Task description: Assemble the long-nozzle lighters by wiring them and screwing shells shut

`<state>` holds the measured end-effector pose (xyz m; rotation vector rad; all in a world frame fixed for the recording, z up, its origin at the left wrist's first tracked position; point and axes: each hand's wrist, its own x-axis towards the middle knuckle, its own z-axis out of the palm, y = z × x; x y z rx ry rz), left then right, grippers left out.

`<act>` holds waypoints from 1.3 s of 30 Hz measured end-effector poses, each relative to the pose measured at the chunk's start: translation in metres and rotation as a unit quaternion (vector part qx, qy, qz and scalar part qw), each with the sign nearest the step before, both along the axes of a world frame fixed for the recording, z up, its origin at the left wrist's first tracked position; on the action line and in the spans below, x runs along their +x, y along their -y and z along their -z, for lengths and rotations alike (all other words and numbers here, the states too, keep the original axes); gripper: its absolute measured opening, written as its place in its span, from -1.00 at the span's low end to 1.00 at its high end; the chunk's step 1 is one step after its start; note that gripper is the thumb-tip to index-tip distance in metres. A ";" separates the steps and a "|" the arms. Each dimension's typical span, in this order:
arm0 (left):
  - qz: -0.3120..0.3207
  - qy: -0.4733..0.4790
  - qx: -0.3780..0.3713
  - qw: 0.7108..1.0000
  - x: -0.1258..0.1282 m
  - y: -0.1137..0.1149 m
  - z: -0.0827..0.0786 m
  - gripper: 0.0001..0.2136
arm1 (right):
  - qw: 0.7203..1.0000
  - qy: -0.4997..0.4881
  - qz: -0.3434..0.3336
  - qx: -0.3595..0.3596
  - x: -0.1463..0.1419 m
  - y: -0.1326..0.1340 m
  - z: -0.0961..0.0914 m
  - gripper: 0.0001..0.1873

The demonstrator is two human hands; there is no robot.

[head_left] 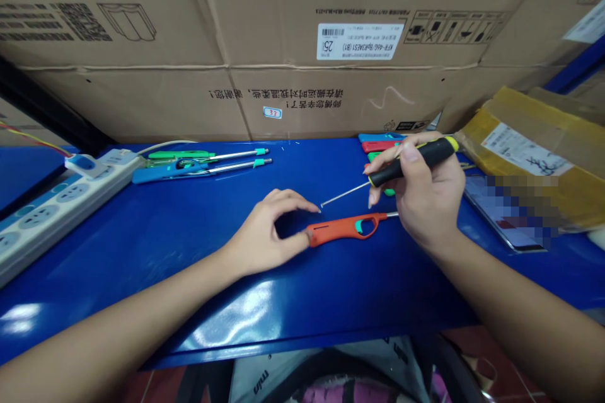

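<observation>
In the middle of the blue tabletop [198,252] lies an orange long-nosed lighter [338,230] with a green trigger, its metal tube pointing right. My left hand [265,233] is at the lighter's left end, thumb touching it, fingers curved and apart. My right hand [432,201] grips a screwdriver [413,162] by its black and yellow handle. Its thin shaft slants down to the left above the lighter. The tip ends beside my left index fingertip; a tiny bit shows there, too small to name. My right hand partly hides the lighter's tube.
Green [182,155] and blue lighters [170,171] lie back left, beside a white power strip [61,204]. More coloured lighters [373,146] lie behind my right hand. A phone [496,214] and a taped parcel [539,145] are at right. Large cardboard boxes [165,101] form the back wall.
</observation>
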<state>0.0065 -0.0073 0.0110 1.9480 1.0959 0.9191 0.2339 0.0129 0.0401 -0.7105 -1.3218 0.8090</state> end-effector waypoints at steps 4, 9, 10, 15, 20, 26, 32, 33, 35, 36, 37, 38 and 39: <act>0.077 -0.164 0.108 0.977 -0.003 0.002 0.006 -0.67 | 0.999 0.005 -0.040 0.010 -0.002 0.005 0.002 -0.76; 0.091 -0.175 0.101 0.975 -0.004 -0.002 0.012 -0.71 | 0.995 0.028 -0.096 -0.009 -0.009 0.009 0.012 -0.78; 0.091 -0.172 0.097 0.976 -0.004 -0.002 0.013 -0.71 | 0.994 0.030 -0.102 -0.012 -0.010 0.010 0.014 -0.79; 0.088 -0.164 0.082 0.979 -0.004 -0.004 0.014 -0.68 | 0.992 0.028 -0.120 -0.027 -0.013 0.009 0.020 -0.80; 0.088 -0.158 0.079 0.980 -0.004 -0.003 0.015 -0.67 | 0.991 0.024 -0.128 -0.026 -0.012 0.008 0.022 -0.82; 0.088 -0.148 0.083 0.982 -0.004 -0.003 0.016 -0.67 | 0.990 0.025 -0.138 -0.026 -0.012 0.009 0.023 -0.85; 0.093 -0.144 0.090 0.981 -0.004 -0.004 0.015 -0.67 | 0.990 0.038 -0.130 -0.032 -0.011 0.011 0.025 -0.84; 0.093 -0.144 0.091 0.981 -0.004 -0.004 0.015 -0.67 | 0.990 0.039 -0.130 -0.032 -0.010 0.011 0.024 -0.84; 0.093 -0.143 0.093 0.981 -0.004 -0.003 0.015 -0.67 | 0.990 0.039 -0.130 -0.029 -0.010 0.011 0.024 -0.84; 0.092 -0.143 0.094 0.981 -0.003 -0.003 0.015 -0.67 | 0.990 0.039 -0.130 -0.028 -0.010 0.011 0.024 -0.85; 0.092 -0.143 0.094 0.981 -0.003 -0.003 0.015 -0.67 | 0.990 0.039 -0.129 -0.027 -0.011 0.011 0.023 -0.85; 0.092 -0.143 0.093 0.981 -0.003 -0.003 0.015 -0.67 | 0.990 0.040 -0.129 -0.026 -0.011 0.011 0.023 -0.85; 0.092 -0.144 0.092 0.981 -0.003 -0.003 0.015 -0.67 | 0.990 0.040 -0.129 -0.026 -0.011 0.011 0.023 -0.85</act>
